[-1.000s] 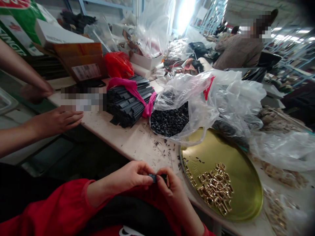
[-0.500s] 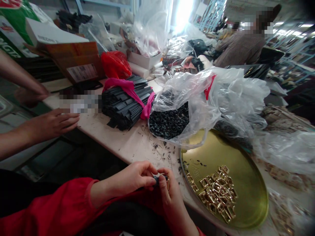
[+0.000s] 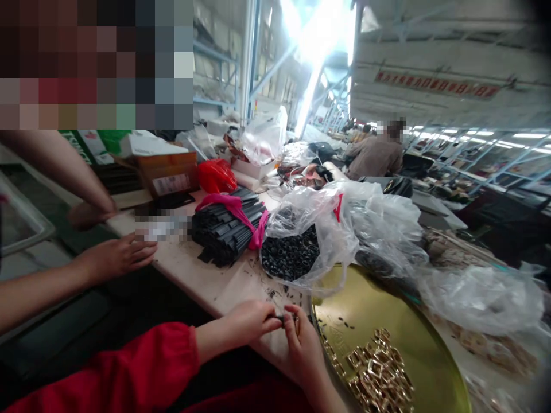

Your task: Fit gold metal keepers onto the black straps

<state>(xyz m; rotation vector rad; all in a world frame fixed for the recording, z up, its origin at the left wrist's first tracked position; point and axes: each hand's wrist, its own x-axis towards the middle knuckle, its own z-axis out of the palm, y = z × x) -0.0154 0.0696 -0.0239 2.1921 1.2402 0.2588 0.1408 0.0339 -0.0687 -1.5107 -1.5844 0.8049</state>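
In front of the table edge my two hands meet. My left hand (image 3: 252, 322) is closed, its thumb and fingers pinching a small black strip (image 3: 279, 319). Close by on the right, my right hand (image 3: 305, 341) is closed too, with a bit of a gold-coloured buckle (image 3: 297, 326) showing between thumb and fingers. The fingers hide most of both pieces, so I cannot tell how they are joined. Right of my hands, a round gold tray (image 3: 430, 338) carries a heap of gold metal buckles (image 3: 381, 373) and a few tiny black bits.
Black strips (image 3: 228, 229) lie bundled with a pink band. Beside them, a clear plastic bag (image 3: 331, 241) holds small black loops (image 3: 288, 252). Another person's hand (image 3: 123, 255) rests at the table's left edge. A cardboard box (image 3: 172, 175) and red bag (image 3: 216, 175) stand behind.
The view has tilted up, so the table things sit lower and more of the hall shows. My hands remain together at the small pieces, fingers slightly shifted.
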